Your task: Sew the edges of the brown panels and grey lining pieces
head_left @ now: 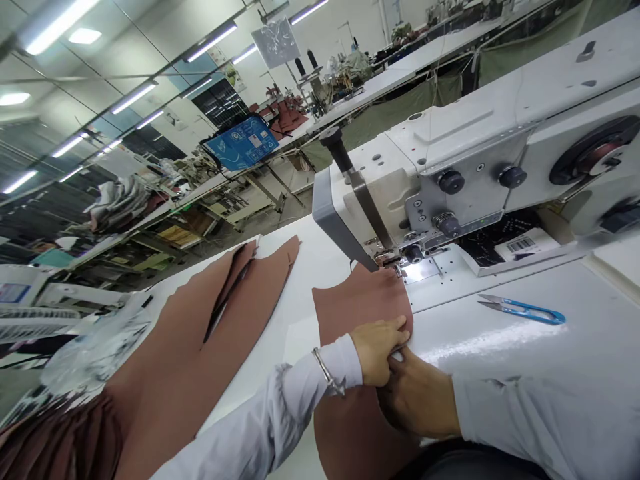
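Observation:
A brown fabric piece (357, 307) lies on the white table, its far edge under the presser foot (393, 263) of a sewing machine (360, 207). On the piece's right edge, my left hand (377, 347) has its fingers bent together, holding the cloth. My right hand (420, 393) is closed just below, touching the left and gripping the same edge; part of its fingers is hidden. The cloth hangs on down toward my lap. To the left is a larger brown fabric panel (165, 373) with a long slit, gathered in folds at its lower end.
Blue thread snips (525, 310) lie on the table right of my hands. A shallow tray (520, 250) with a barcode label sits beneath the machine arm. Clear plastic bags (100, 340) are at the left. Behind stand other work tables and a blue board (243, 142).

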`<state>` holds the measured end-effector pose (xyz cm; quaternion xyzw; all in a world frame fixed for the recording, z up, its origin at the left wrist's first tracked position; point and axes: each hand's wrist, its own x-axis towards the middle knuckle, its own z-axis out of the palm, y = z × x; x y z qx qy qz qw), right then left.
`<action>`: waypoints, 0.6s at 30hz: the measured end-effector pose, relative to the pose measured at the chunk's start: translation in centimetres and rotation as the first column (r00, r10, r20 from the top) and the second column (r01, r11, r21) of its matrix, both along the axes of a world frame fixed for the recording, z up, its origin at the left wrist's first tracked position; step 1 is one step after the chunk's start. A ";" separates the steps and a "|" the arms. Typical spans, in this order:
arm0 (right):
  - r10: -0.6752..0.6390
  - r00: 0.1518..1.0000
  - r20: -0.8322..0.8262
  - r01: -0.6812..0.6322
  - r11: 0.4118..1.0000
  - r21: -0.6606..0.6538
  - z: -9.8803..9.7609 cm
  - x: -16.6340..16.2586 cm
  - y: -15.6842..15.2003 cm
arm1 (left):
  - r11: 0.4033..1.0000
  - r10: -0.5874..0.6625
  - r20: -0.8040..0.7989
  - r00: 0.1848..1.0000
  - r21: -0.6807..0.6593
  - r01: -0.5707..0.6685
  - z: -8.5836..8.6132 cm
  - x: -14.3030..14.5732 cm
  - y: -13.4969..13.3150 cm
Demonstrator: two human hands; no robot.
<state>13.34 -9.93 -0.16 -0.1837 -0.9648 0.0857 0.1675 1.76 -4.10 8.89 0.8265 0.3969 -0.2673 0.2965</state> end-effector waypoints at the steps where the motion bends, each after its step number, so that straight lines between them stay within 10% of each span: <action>1: -0.002 1.000 -0.004 0.002 1.000 0.001 -0.1 -0.1 0.0 | 1.000 -0.009 -0.002 1.000 -0.001 0.009 0.0 0.0 0.0; 18: -0.025 0.999 -0.049 0.026 0.999 0.019 -0.8 -0.3 0.0 | 0.999 -0.033 -0.004 0.999 0.010 0.033 -0.3 0.3 -0.2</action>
